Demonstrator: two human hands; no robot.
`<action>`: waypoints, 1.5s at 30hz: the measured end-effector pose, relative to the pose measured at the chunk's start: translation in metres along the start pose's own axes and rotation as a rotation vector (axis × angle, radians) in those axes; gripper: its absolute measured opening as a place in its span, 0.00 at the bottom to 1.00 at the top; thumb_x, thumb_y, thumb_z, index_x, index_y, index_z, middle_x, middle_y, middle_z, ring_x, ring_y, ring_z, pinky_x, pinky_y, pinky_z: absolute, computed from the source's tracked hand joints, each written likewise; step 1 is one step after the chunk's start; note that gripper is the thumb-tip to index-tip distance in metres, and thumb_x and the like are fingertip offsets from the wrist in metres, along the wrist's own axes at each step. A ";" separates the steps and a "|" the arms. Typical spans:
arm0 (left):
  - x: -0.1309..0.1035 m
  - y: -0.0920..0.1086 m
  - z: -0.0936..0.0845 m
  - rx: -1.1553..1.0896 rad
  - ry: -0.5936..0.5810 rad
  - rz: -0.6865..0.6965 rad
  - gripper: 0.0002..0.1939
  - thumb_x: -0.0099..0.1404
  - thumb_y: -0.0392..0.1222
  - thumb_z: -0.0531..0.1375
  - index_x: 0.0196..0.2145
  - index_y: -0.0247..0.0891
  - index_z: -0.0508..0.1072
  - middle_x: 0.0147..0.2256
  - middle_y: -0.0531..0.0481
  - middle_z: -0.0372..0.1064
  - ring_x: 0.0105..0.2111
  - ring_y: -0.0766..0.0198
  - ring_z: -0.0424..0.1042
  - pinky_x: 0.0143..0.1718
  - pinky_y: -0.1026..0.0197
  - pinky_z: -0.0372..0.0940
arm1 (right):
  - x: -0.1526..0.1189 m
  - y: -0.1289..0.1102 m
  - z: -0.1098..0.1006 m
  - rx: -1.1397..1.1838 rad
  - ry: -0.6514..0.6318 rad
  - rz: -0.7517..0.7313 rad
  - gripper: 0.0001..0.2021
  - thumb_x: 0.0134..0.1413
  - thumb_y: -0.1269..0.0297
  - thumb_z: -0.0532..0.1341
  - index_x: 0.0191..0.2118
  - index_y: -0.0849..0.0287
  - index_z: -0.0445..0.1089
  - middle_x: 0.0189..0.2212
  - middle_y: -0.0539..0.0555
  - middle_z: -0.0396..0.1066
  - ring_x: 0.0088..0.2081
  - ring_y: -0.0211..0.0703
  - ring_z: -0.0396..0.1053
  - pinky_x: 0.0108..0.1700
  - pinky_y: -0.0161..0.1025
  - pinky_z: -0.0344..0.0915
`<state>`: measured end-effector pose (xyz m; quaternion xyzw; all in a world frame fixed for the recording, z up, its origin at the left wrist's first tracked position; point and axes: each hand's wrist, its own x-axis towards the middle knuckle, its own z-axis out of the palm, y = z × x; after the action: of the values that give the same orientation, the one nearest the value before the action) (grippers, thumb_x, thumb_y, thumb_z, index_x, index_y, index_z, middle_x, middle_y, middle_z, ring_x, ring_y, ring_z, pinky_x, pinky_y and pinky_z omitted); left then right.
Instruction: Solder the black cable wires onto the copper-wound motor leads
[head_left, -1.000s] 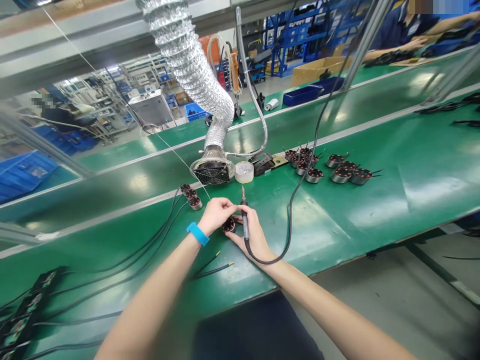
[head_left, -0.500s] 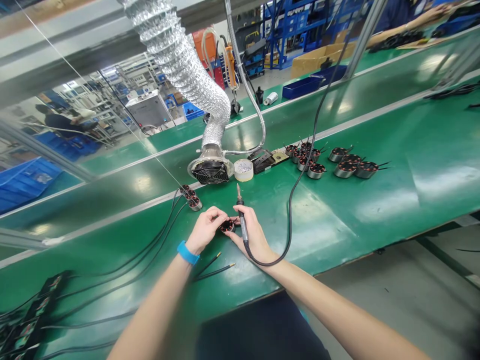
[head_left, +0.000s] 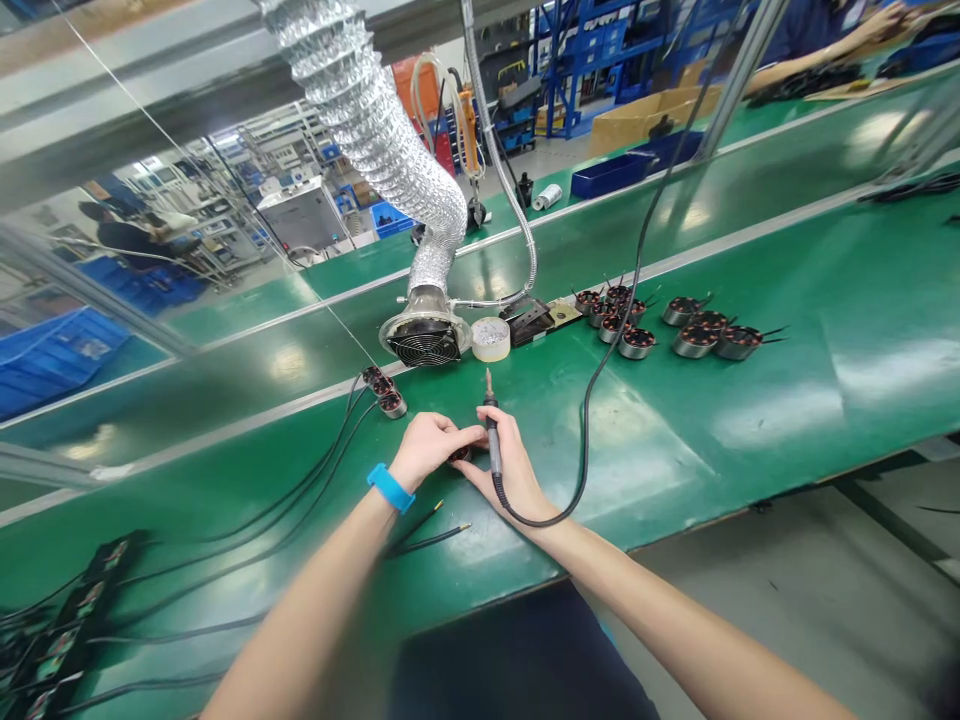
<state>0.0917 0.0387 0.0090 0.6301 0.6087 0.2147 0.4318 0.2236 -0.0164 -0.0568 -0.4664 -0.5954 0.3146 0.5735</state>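
Observation:
My right hand [head_left: 514, 465] is closed around a soldering iron [head_left: 494, 450], whose tip points away toward a round white tub [head_left: 490, 340]. The same hand's thumb and fingers also touch a small motor part [head_left: 460, 454] with a dark top. My left hand [head_left: 431, 447], with a blue band at the wrist, reaches over that part, its fingers pinched against it and largely covering it. Two black wires [head_left: 439, 538] with bare ends lie just below the hands. Similar motor parts [head_left: 391, 403] stand behind my left hand.
A fan on a foil duct [head_left: 424, 342] hangs behind the hands. Several motor parts [head_left: 696, 340] stand to the right, near a metal holder [head_left: 529, 322]. The iron's black cable [head_left: 583, 440] loops right. A circuit strip [head_left: 82, 610] lies left. Other people sit or work in the background.
My left hand's fingers have moved right across the motor part and now hide more of it. The whole view has shifted slightly; my right hand still holds the iron.

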 end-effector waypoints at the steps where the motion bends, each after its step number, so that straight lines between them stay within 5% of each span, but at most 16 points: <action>1: 0.000 0.001 -0.001 -0.021 -0.017 -0.007 0.22 0.50 0.57 0.68 0.17 0.35 0.72 0.19 0.51 0.69 0.21 0.67 0.62 0.25 0.63 0.54 | 0.000 0.000 0.000 0.014 -0.006 0.001 0.36 0.47 0.76 0.69 0.59 0.50 0.55 0.55 0.58 0.58 0.49 0.50 0.72 0.54 0.53 0.73; 9: -0.009 0.001 -0.028 -0.210 -0.258 -0.019 0.11 0.53 0.45 0.66 0.27 0.32 0.80 0.26 0.48 0.76 0.25 0.67 0.66 0.27 0.65 0.58 | 0.002 -0.001 0.002 0.100 -0.039 -0.007 0.32 0.51 0.72 0.68 0.59 0.49 0.55 0.54 0.57 0.57 0.45 0.45 0.76 0.52 0.49 0.75; 15: -0.003 -0.011 -0.022 -0.275 -0.221 0.056 0.12 0.55 0.45 0.66 0.28 0.32 0.79 0.29 0.45 0.77 0.28 0.65 0.70 0.32 0.63 0.62 | 0.003 0.005 0.001 0.010 -0.020 -0.024 0.32 0.51 0.64 0.70 0.58 0.51 0.56 0.52 0.57 0.59 0.43 0.47 0.76 0.48 0.49 0.77; 18: -0.014 -0.012 -0.029 -0.096 -0.033 0.152 0.14 0.62 0.46 0.62 0.31 0.32 0.80 0.31 0.45 0.77 0.32 0.61 0.72 0.35 0.61 0.63 | 0.004 0.008 0.001 -0.046 -0.022 -0.035 0.32 0.51 0.60 0.70 0.58 0.52 0.57 0.51 0.58 0.62 0.42 0.47 0.77 0.48 0.51 0.76; 21: -0.050 -0.016 -0.035 0.160 0.163 0.343 0.15 0.70 0.42 0.55 0.34 0.34 0.80 0.34 0.46 0.75 0.36 0.61 0.72 0.39 0.61 0.65 | 0.008 0.012 0.001 -0.078 -0.018 -0.041 0.34 0.49 0.54 0.71 0.58 0.53 0.57 0.51 0.60 0.64 0.41 0.50 0.77 0.46 0.52 0.77; 24: -0.094 -0.031 -0.024 0.468 0.094 0.551 0.19 0.74 0.39 0.48 0.40 0.36 0.79 0.36 0.46 0.72 0.38 0.61 0.72 0.40 0.61 0.66 | 0.013 0.015 0.002 -0.117 -0.007 -0.038 0.38 0.44 0.47 0.72 0.57 0.55 0.58 0.47 0.60 0.68 0.37 0.51 0.77 0.42 0.53 0.77; 26: -0.113 -0.046 -0.011 0.660 0.030 0.567 0.17 0.74 0.46 0.51 0.40 0.36 0.77 0.37 0.46 0.71 0.35 0.61 0.72 0.34 0.61 0.66 | 0.017 0.015 0.004 -0.170 -0.008 -0.040 0.41 0.40 0.43 0.72 0.57 0.56 0.59 0.42 0.59 0.70 0.34 0.52 0.76 0.38 0.54 0.77; 28: -0.120 -0.060 0.001 0.789 0.018 0.570 0.16 0.72 0.50 0.54 0.39 0.36 0.76 0.39 0.45 0.70 0.35 0.60 0.72 0.32 0.60 0.66 | 0.021 0.014 0.006 -0.234 -0.019 -0.057 0.43 0.38 0.40 0.72 0.57 0.57 0.60 0.39 0.58 0.70 0.31 0.52 0.76 0.36 0.54 0.76; 31: -0.119 -0.071 0.009 0.869 0.018 0.627 0.11 0.72 0.41 0.53 0.37 0.35 0.73 0.39 0.45 0.70 0.38 0.59 0.72 0.33 0.60 0.66 | 0.028 0.011 0.010 -0.291 -0.034 -0.086 0.41 0.40 0.39 0.70 0.56 0.58 0.62 0.37 0.58 0.70 0.29 0.50 0.74 0.35 0.53 0.75; 35: -0.119 -0.065 -0.001 0.660 0.058 0.602 0.11 0.73 0.40 0.51 0.38 0.35 0.72 0.35 0.46 0.73 0.35 0.60 0.73 0.35 0.60 0.67 | 0.031 0.004 0.010 -0.309 -0.080 -0.083 0.36 0.46 0.43 0.69 0.56 0.58 0.61 0.38 0.58 0.68 0.30 0.48 0.73 0.34 0.50 0.76; 40: -0.104 -0.052 -0.043 0.026 0.390 0.341 0.14 0.74 0.45 0.50 0.45 0.39 0.73 0.30 0.51 0.74 0.29 0.66 0.71 0.32 0.65 0.64 | 0.032 -0.003 0.015 -0.260 -0.208 -0.140 0.29 0.53 0.57 0.67 0.58 0.55 0.58 0.47 0.59 0.63 0.38 0.48 0.74 0.43 0.49 0.76; 45: -0.062 -0.050 -0.064 -0.055 0.451 0.365 0.14 0.70 0.49 0.55 0.42 0.38 0.75 0.27 0.52 0.70 0.25 0.67 0.65 0.29 0.65 0.60 | 0.038 -0.007 0.035 -0.153 -0.237 -0.146 0.28 0.53 0.68 0.66 0.58 0.52 0.57 0.50 0.57 0.62 0.42 0.46 0.74 0.47 0.50 0.75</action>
<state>0.0013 -0.0077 0.0192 0.6536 0.5598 0.4401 0.2567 0.1919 0.0213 -0.0403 -0.4240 -0.7134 0.2786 0.4834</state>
